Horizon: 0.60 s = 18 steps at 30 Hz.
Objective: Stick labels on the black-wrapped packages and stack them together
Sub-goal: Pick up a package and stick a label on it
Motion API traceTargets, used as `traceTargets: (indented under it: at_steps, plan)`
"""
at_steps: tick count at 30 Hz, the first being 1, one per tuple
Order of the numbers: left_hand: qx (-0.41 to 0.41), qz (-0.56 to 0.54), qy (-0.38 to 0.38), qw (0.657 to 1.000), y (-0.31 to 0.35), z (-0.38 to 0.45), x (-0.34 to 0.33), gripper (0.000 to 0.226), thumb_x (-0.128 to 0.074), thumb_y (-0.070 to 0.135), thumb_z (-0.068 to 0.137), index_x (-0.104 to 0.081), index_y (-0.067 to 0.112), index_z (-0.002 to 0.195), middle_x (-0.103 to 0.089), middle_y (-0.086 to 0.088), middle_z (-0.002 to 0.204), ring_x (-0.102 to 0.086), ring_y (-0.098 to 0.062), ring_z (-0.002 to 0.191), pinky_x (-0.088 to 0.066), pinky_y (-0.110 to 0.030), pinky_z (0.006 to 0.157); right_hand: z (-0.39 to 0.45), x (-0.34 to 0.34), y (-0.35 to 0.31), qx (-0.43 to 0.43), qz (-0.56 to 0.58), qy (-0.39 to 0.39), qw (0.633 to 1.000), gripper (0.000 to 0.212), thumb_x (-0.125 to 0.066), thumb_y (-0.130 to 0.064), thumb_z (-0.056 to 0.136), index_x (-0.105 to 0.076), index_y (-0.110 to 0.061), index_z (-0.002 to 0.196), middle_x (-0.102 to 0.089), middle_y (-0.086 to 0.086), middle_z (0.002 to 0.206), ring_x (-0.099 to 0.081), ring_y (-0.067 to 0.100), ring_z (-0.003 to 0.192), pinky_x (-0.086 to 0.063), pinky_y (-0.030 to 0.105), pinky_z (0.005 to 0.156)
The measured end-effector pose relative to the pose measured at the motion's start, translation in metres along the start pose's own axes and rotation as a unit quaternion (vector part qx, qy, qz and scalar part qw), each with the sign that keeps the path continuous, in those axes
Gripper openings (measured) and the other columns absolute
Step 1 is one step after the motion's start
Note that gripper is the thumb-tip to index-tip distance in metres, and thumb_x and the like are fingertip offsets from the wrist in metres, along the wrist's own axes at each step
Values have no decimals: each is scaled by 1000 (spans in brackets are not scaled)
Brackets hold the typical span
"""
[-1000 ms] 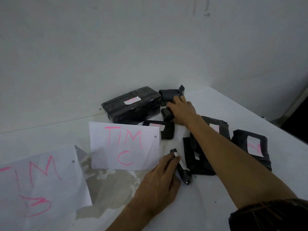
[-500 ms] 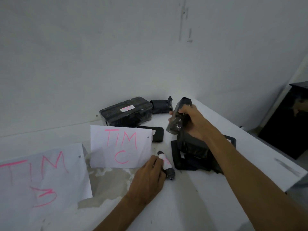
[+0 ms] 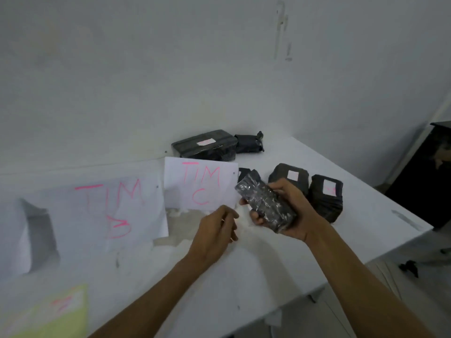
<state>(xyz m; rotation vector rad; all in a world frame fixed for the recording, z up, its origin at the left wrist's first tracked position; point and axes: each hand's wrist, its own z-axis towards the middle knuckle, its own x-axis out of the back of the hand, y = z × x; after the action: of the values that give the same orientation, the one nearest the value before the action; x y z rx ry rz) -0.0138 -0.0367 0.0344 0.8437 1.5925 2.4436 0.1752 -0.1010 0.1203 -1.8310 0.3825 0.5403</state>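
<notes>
A plain pale wall (image 3: 219,69) rises beyond the hands, dull and evenly lit, with a faint vertical scuff mark (image 3: 280,30) high above the right hand. Under both hands lies a white table (image 3: 268,264), its corner pointing away past the right hand; a patch of chipped, worn surface (image 3: 180,230) shows just left of the left hand. Right of the right hand, beyond the table edge, stands a dark cabinet (image 3: 424,181) against a second pale wall (image 3: 366,81). Below the right forearm a strip of light floor (image 3: 380,296) is visible.
</notes>
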Motion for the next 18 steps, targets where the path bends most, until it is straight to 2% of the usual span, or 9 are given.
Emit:
traceTargets:
  at_steps: [2, 4, 7, 9, 10, 12, 15, 18]
  plan:
    - [93, -137, -19, 986, 17, -8, 17, 43, -34, 24, 109, -68, 1, 95, -71, -16, 81, -71, -31, 67, -61, -49, 69, 1, -16, 14, -19, -91, 19, 995, 44, -57, -30, 90, -65, -2, 124, -69, 22, 111, -67, 28, 82, -54, 37, 74]
    - [169, -217, -31, 961, 26, -15, 37, 62, -26, 40, 109, -68, -3, 97, -71, -17, 82, -70, -33, 70, -60, -41, 65, 5, -31, 25, -15, -170, 19, 985, 38, -64, -29, 89, -61, -9, 121, -70, 19, 110, -68, 28, 87, -52, 41, 77]
    - [237, -278, -29, 930, 25, -30, 74, 74, -20, 54, 104, -67, -3, 107, -72, -19, 90, -69, -32, 74, -56, -36, 64, 18, -58, 37, 17, -217, -8, 976, 33, -70, -24, 91, -55, -13, 119, -69, 22, 113, -65, 34, 90, -53, 41, 72]
    - [248, -284, -13, 926, 22, -44, 102, 79, -22, 62, 101, -69, 0, 110, -73, -22, 94, -69, -31, 76, -55, -36, 67, 26, -77, 48, 34, -266, -19, 963, 39, -74, -21, 90, -53, -10, 122, -68, 24, 119, -66, 37, 95, -59, 48, 82]
    - [247, -267, -11, 931, 22, -52, 115, 80, -26, 68, 99, -71, 3, 111, -74, -20, 96, -70, -30, 78, -56, -37, 69, 31, -85, 54, 42, -296, -29, 954, 41, -76, -20, 89, -55, -13, 123, -67, 22, 122, -68, 38, 98, -58, 53, 90]
    - [236, -191, -20, 953, 23, -66, 141, 70, -41, 70, 94, -73, 11, 111, -76, -14, 99, -73, -27, 83, -60, -41, 75, 39, -102, 67, 54, -361, -50, 930, 41, -82, -22, 85, -61, -23, 120, -68, 13, 123, -71, 35, 105, -57, 54, 94]
    - [218, -47, -24, 975, 19, -87, 178, 44, -65, 55, 91, -71, 15, 110, -76, -6, 98, -75, -21, 86, -62, -45, 82, 51, -129, 89, 93, -480, -53, 871, 54, -88, -31, 77, -60, -39, 121, -67, -8, 122, -71, 16, 105, -60, 40, 92]
    - [215, 68, -25, 974, 7, -108, 214, 38, -75, 51, 84, -70, 21, 107, -77, 1, 94, -73, -11, 84, -62, -35, 76, 64, -148, 112, 134, -544, -57, 826, 57, -90, -31, 73, -58, -44, 118, -66, -16, 120, -70, 7, 99, -61, 30, 83]
